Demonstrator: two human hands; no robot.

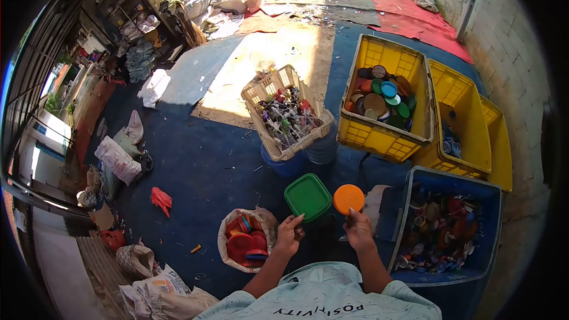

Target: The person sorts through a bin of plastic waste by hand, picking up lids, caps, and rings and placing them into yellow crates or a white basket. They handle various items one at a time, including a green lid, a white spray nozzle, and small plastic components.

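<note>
My left hand (290, 234) is closed on the lower edge of a green square lid (307, 197). Right beside it, my right hand (359, 229) pinches the bottom rim of a round orange lid (349, 199). The two lids are held up side by side with a small gap between them. Left of my left hand stands a white sack (268, 223) of red and orange lids. A blue crate (496, 225) of mixed caps is at the right of my right hand.
Beyond the lids, a cream basket (256, 112) of small plastic pieces rests over blue tubs. Yellow crates (379, 136) stand at the right, the nearest holding round lids. Sacks (118, 160) and a red scrap (160, 200) lie on the left floor.
</note>
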